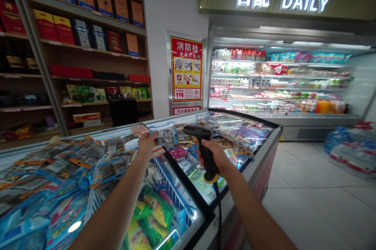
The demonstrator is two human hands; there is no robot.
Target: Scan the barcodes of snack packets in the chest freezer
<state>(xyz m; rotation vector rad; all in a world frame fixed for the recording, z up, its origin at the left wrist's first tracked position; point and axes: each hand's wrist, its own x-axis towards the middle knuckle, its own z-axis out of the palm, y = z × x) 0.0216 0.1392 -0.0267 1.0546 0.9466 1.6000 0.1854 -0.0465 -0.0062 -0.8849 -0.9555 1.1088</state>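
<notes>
The left hand [147,142] reaches over the freezer chest [254,166], its fingers closed on the blue edge of a small clear packet [165,137], which sits just above the glass top near the far edge. The right hand [216,155] is wrapped round the grip of a black barcode scanner [209,164]; its head points left, toward the packet, and a cord [219,207] hangs from its base. The two are near each other but apart.

Loose packets [79,156] with orange and blue edges lie heaped over the left part of the chest, with larger blue packs [66,218] at the near left. Through the near glass I can see a pale basket [173,189] and green-and-yellow bags [158,207].

At the far left stands shelving [96,51] lined with boxes; in the far middle, a red poster [187,70]. On the far right, a lit chiller [296,121] stands below a "DAILY" sign [305,1], and wrapped bottles [352,148] rest on the tiled floor [305,181].
</notes>
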